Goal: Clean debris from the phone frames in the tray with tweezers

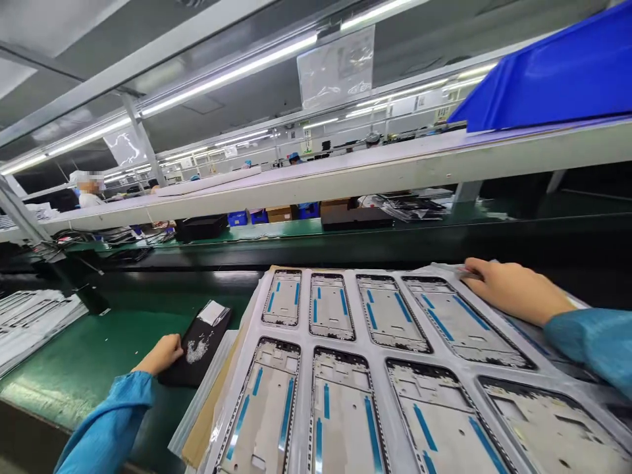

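My left hand point(165, 353) is closed at the left edge of a black pad point(197, 368), its fingertips partly hidden. White bits and a small stack of white paper slips point(213, 313) lie on that pad. On the right, my right hand point(521, 289) grips the far edge of a white plastic tray point(305, 337), thumb and fingers closed on it. In the tray's pockets sit several metal phone middle frames point(330, 306) with black rims and blue strips. Both sleeves are blue.
Cardboard and foam sheets point(207, 408) show under the tray's left side. More white trays point(34, 329) lie at far left on the green bench point(123, 329). Above runs a white shelf point(306, 187) with a blue bin point(557, 72). A person point(89, 191) is farther back.
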`<state>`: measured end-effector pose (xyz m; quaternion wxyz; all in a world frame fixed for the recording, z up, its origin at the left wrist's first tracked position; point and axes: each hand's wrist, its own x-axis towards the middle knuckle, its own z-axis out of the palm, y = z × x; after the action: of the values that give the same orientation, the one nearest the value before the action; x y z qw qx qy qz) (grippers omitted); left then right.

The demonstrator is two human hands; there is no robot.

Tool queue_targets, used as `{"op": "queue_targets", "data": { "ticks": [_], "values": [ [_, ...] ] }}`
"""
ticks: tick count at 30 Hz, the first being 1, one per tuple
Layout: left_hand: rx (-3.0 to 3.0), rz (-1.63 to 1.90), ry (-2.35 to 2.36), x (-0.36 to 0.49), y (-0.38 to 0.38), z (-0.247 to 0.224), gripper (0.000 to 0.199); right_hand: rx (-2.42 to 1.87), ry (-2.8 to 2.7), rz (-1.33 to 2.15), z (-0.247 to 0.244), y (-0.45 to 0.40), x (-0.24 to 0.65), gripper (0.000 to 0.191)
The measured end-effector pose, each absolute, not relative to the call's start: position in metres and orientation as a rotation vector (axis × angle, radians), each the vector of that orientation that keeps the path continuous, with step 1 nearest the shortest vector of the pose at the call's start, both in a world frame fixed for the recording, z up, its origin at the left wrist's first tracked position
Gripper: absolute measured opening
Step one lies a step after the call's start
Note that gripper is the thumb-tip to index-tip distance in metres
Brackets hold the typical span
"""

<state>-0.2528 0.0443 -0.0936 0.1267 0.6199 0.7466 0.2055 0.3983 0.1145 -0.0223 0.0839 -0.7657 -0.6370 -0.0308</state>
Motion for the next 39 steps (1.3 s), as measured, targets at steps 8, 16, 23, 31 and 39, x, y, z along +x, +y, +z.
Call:
{"op": "queue_targets", "data": {
  "ticks": [8,16,23,31,39],
  "values": [
    [1.889,1.019,1.599,-0.170,0.048,0.008,0.024,-2.147,-1.828,-0.192,0.000,0.108,0.388,0.011],
    [1.776,0.733,0.581,0.036,0.018,0.031,0.026,-1.121,-1.939,0.052,0.041,-0.009,0.312,0.026],
    [1.489,0.649,0.561,0.057,0.039,-0.013,0.037,-0.900,-1.826,0.348,0.021,-0.066,0.289,0.019],
    [1.360,0.637,0.578,0.056,0.036,-0.021,0.025,-1.146,-1.727,0.540,-0.004,-0.069,0.284,0.026],
    [1.336,0.622,0.483,0.056,0.032,-0.010,0.012,-1.179,-1.616,0.638,-0.010,-0.069,0.284,0.032]
  ]
}}
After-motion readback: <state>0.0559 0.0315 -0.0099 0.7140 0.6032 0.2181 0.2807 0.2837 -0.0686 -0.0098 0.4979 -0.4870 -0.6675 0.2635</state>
